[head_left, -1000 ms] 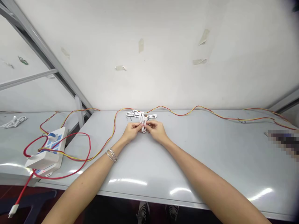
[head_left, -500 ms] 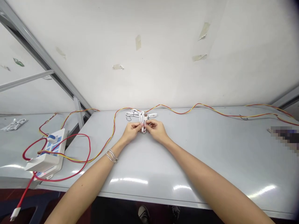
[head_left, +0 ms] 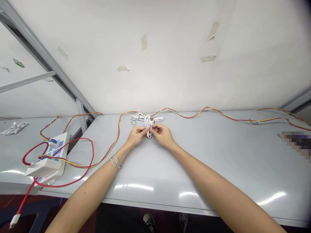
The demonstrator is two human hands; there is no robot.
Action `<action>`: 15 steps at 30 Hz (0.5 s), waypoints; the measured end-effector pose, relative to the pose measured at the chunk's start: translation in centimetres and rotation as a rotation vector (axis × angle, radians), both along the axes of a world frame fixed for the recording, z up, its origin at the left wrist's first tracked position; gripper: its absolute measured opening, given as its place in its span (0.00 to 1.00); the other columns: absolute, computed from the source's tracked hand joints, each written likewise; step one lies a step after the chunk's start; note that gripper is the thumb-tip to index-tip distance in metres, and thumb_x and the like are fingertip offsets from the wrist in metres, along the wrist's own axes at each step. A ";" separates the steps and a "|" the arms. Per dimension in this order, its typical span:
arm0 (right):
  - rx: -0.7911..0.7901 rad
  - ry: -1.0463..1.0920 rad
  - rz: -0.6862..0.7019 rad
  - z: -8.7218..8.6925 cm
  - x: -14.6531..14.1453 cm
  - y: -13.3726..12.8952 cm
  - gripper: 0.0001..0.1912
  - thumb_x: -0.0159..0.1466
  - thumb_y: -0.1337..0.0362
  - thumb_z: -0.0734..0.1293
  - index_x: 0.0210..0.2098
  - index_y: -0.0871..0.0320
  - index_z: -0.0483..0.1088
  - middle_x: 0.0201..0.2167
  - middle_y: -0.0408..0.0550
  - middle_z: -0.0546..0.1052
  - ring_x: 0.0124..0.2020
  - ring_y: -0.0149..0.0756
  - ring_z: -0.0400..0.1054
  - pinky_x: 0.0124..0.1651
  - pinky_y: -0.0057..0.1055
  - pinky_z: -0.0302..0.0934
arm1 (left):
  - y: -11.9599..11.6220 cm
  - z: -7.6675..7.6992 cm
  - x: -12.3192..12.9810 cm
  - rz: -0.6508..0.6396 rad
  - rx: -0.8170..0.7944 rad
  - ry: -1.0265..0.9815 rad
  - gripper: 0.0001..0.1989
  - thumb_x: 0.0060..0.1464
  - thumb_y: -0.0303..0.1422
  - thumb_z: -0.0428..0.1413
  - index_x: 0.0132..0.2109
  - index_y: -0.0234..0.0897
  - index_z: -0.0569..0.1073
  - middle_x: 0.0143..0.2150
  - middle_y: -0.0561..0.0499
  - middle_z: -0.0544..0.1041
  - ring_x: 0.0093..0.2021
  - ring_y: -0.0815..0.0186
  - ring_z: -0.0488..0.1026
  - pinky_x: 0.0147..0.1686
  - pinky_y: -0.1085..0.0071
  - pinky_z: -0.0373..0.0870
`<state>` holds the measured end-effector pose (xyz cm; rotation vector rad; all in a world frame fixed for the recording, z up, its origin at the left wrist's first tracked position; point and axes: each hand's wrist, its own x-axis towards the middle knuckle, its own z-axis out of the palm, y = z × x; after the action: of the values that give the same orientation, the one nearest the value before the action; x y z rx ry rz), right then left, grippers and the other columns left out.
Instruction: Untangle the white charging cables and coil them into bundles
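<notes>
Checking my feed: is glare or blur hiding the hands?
Head view: left hand and right hand look small, fairly sharp; glare streaks on the table nearer the camera lie clear of them; wide-angle distortion bends the edges; a pixelated patch covers the right.

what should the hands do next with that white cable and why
Probably pull the wrapped strands snug around the middle of the white cable: the left hand and right hand are both pinching there, and the loops on either side lie loose and splayed on the grey table.
</notes>
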<state>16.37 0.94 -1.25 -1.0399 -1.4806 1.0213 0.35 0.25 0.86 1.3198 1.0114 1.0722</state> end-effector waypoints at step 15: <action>0.017 -0.012 0.003 0.0 -0.1 -0.1 0.12 0.56 0.57 0.68 0.36 0.59 0.75 0.29 0.47 0.76 0.26 0.33 0.68 0.32 0.32 0.64 | 0.1 -0.2 -0.1 -0.018 0.001 -0.012 0.21 0.46 0.48 0.65 0.28 0.31 0.77 0.26 0.49 0.75 0.31 0.66 0.70 0.38 0.67 0.69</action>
<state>16.26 0.87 -1.27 -1.0335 -1.4987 1.0042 0.25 0.31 0.65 1.3200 0.9881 1.0659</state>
